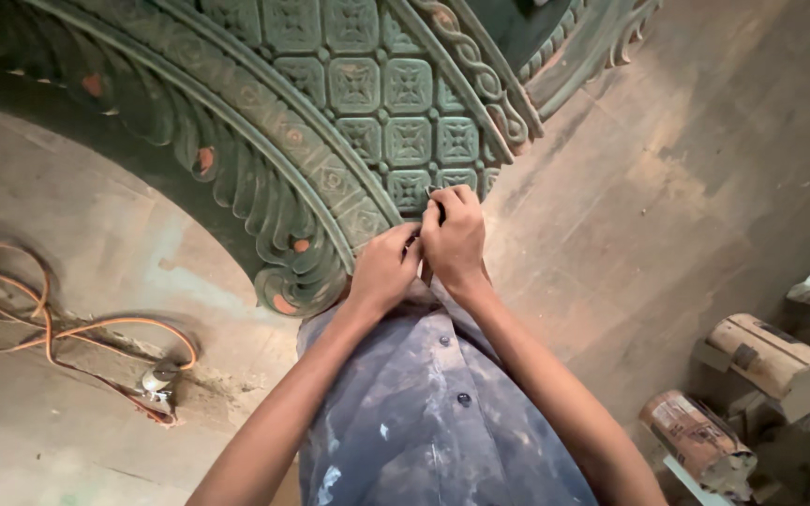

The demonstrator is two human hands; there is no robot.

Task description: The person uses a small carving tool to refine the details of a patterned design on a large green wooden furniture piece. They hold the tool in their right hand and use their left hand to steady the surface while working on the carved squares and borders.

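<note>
Floor: dusty, worn concrete with brown staining, seen from above.
Shirt (433,412): paint-flecked grey, buttoned, nearest the camera; both bare forearms extend forward from it.
Left hand (384,272): fingers curled closed, knuckles up, pressed against the lower edge of the carved panel; what it grips cannot be told.
Right hand (455,236): touching the left hand, fingers pinching a small thin tool (435,200), whose tip meets the carving; tool type too small to identify.
Carved panel (367,103): large arched wooden piece, coated green, with square rosette tiles, a rope-twist band and a leaf-scroll border; orange-brown patches show through the coating on the border.
Step in hand: judged to be fine detail work at one rosette tile near the panel's lower point.
Next move: judged to call for steady pressure and short, controlled strokes, the left hand bracing.
Left of floor: orange cable (49,323), looped, running to a small fitting.
Right edge: two cylindrical dust-covered containers (733,394), lying tilted.
</note>
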